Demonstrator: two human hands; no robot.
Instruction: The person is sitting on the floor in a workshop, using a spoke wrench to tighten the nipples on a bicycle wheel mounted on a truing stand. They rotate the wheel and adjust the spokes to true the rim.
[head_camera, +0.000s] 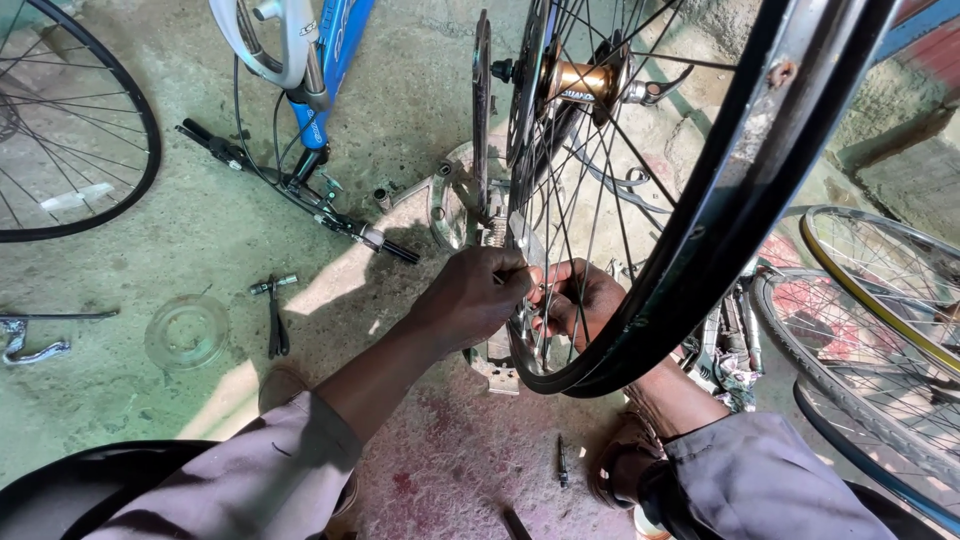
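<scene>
A black bicycle wheel rim (720, 220) with thin steel spokes stands upright close in front of me; its hub (585, 80) is brass-coloured. My left hand (470, 298) reaches in from the left and pinches a small metal tool against a spoke at the rim's lower edge. My right hand (585, 300) comes from behind the spokes and grips the same spot, fingers closed on the spoke. The two hands nearly touch. What exactly sits between the fingertips is hidden.
A blue bicycle frame with handlebar (310, 90) lies upside down on the concrete floor. A loose wheel (70, 130) is at far left, more rims (880, 300) stacked at right. A clear plastic disc (187, 330), a small tool (275, 315) and a brake arm (30, 345) lie on the floor.
</scene>
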